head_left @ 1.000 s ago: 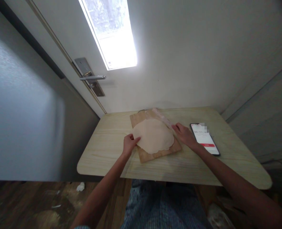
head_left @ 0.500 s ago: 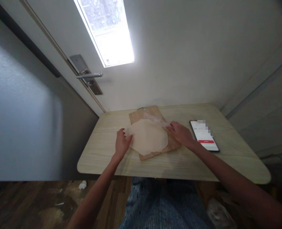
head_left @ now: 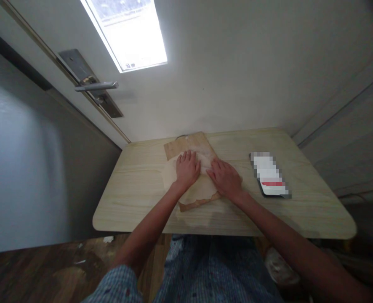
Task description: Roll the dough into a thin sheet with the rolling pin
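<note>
A thin, pale sheet of dough (head_left: 195, 190) lies on a wooden cutting board (head_left: 182, 146), its uneven edge reaching past the board on the left. My left hand (head_left: 187, 168) rests palm down over the dough, fingers stretched away from me. Close by on the right, my right hand (head_left: 227, 177) curls over the end of a pale, slim rolling pin (head_left: 206, 167), mostly hidden by the hands. Whether my left palm also presses on the pin I cannot tell.
The board sits on a light wooden table (head_left: 126, 189) with rounded corners. To the right lies a phone (head_left: 270, 176), partly blurred out. Behind the table stands a pale door with a metal handle (head_left: 96, 86) and a bright window (head_left: 132, 40).
My left hand has moved from the dough's left edge to its middle, fingers now stretched out. My right hand has brought the rolling pin left and nearer over the dough. The view has shifted slightly.
</note>
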Motion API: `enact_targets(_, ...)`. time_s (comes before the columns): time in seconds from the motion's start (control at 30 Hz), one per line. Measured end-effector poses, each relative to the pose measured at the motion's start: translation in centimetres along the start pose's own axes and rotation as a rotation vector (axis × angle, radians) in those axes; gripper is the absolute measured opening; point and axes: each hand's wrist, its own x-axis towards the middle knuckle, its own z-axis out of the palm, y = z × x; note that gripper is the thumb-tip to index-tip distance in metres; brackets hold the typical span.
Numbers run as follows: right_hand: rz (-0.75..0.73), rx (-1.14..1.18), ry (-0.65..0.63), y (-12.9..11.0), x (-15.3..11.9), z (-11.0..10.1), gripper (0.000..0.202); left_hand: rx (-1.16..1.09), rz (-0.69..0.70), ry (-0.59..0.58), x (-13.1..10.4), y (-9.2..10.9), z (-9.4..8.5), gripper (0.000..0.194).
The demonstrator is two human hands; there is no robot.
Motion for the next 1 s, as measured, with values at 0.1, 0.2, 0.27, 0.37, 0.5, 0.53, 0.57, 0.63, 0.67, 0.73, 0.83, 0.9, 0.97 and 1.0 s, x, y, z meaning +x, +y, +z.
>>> enact_targets(0.1, 0.055, 0.006, -0.004, -0.2, 0.3, 0.2, 0.048, 0.034, 0.012, 0.011, 0.4, 0.1, 0.4, 0.043)
enact_targets(0.2, 0.073, 0.003, -0.044, -0.3, 0.6, 0.3, 0.052, 0.037, 0.047, 0.002, 0.7, -0.1, 0.7, 0.045)
enact_targets(0.27, 0.058, 0.005, -0.069, -0.2, 0.8, 0.2, 0.053, 0.028, 0.065, -0.012, 1.0, -0.2, 0.8, 0.046)
enact_targets(0.37, 0.044, 0.017, -0.106, 0.1, 1.3, 0.0, 0.053, 0.014, 0.072, -0.031, 1.6, -0.2, 1.0, 0.047)
enact_targets(0.5, 0.031, 0.037, -0.153, 0.7, 2.4, -0.2, 0.052, -0.003, 0.077, -0.078, 2.9, 0.0, 1.0, 0.047)
enact_targets(0.53, 0.029, 0.043, -0.167, 0.9, 2.7, -0.1, 0.051, -0.008, 0.080, -0.091, 3.3, 0.0, 1.0, 0.047)
enact_targets(0.57, 0.030, 0.049, -0.183, 1.1, 3.0, 0.0, 0.051, -0.012, 0.085, -0.103, 3.7, 0.1, 1.1, 0.047)
enact_targets(0.63, 0.041, 0.064, -0.214, 1.5, 3.6, 0.1, 0.051, -0.016, 0.092, -0.122, 4.6, 0.1, 1.1, 0.047)
enact_targets(0.67, 0.051, 0.071, -0.226, 1.7, 3.9, 0.2, 0.051, -0.016, 0.093, -0.126, 5.0, 0.2, 1.2, 0.047)
enact_targets(0.73, 0.073, 0.083, -0.238, 2.0, 4.4, 0.4, 0.051, -0.015, 0.092, -0.124, 5.7, 0.2, 1.2, 0.047)
enact_targets(0.83, 0.103, 0.097, -0.241, 2.4, 5.1, 0.5, 0.049, -0.018, 0.086, -0.121, 6.8, 0.4, 1.3, 0.045)
enact_targets(0.9, 0.129, 0.104, -0.238, 2.7, 5.7, 0.7, 0.048, -0.028, 0.083, -0.134, 7.7, 0.6, 1.4, 0.041)
enact_targets(0.97, 0.163, 0.105, -0.223, 3.3, 6.3, 0.9, 0.047, -0.039, 0.080, -0.151, 8.8, 0.8, 1.6, 0.037)
enact_targets(1.0, 0.183, 0.096, -0.202, 3.5, 6.6, 1.1, 0.047, -0.044, 0.077, -0.158, 9.3, 0.9, 1.7, 0.036)
